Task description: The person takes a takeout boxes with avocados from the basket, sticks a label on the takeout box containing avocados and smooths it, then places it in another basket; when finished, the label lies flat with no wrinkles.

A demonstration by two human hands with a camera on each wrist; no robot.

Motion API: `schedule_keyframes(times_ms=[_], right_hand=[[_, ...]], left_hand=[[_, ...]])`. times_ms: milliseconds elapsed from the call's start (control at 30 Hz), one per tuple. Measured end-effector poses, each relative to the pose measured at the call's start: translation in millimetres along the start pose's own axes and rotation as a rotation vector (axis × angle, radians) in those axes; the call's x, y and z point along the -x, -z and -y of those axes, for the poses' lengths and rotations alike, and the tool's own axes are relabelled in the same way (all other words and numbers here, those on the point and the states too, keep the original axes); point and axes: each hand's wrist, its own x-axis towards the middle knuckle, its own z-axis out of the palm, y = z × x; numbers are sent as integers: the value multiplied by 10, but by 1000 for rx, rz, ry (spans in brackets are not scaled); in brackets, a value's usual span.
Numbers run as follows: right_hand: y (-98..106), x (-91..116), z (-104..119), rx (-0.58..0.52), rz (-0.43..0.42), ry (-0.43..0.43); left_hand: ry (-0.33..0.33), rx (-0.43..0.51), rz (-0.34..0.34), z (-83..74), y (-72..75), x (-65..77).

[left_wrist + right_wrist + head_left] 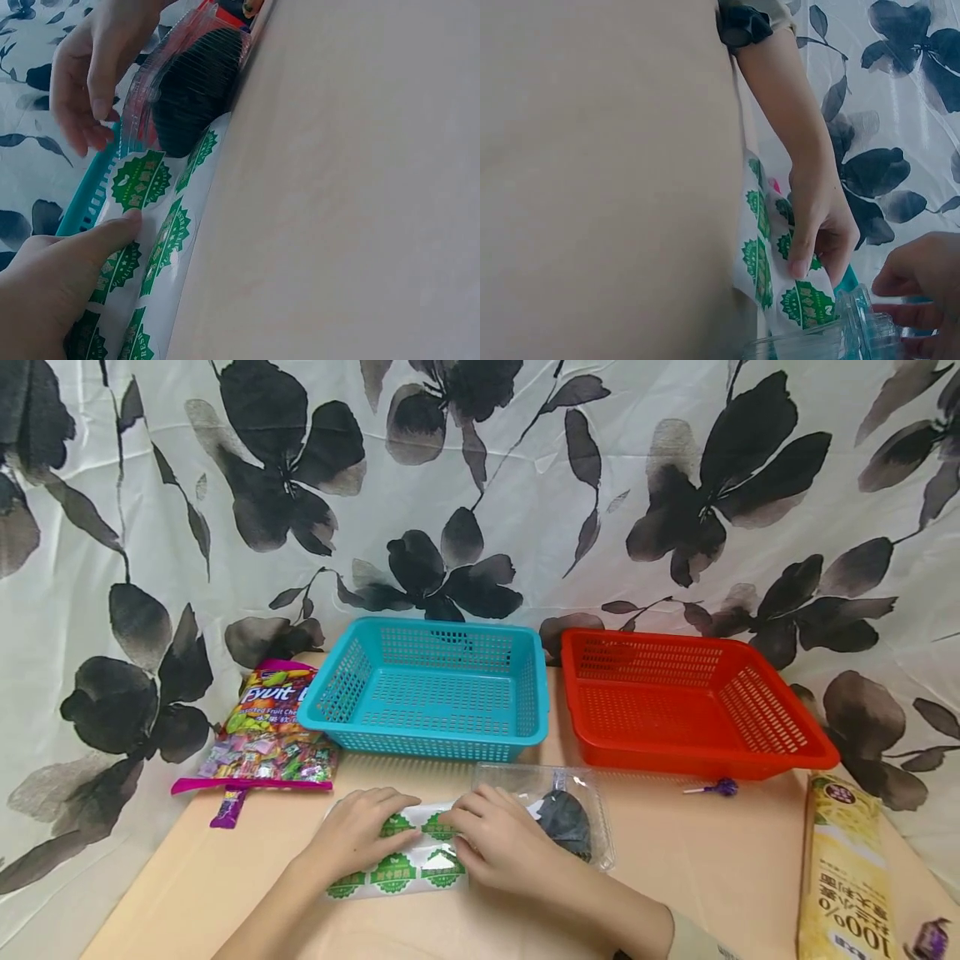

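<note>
A white sheet of green, scalloped-edge round stickers [393,874] lies on the table, slightly bent along its length. My left hand [358,833] grips it at its left part, with the thumb on the printed face and the fingers at the far edge. Over the sheet's right end is my right hand [498,839], loosely curled with nothing in it; the left wrist view shows it apart from the stickers. A clear plastic box [602,827] with a dark rounded item [566,822] inside stands beside the sheet, partly hidden by my right hand.
Behind the hands stand a turquoise basket [431,739] and a red basket [675,758]. A bag of fruit chews [273,727] and a small purple candy [228,807] lie left. Rightward are a lollipop [724,787], a yellow pasta pack [843,868] and a purple wrapped sweet [930,939].
</note>
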Motion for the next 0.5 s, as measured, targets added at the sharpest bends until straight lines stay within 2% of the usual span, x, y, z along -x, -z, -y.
schedule_keyframes(times_ms=[200,500], right_hand=[[-82,-144,-31,103,28,-60],[-176,-214,-34,100,5,-73]], left_hand=[[1,8,-26,35,32,18],[8,26,-37,65,57,48]])
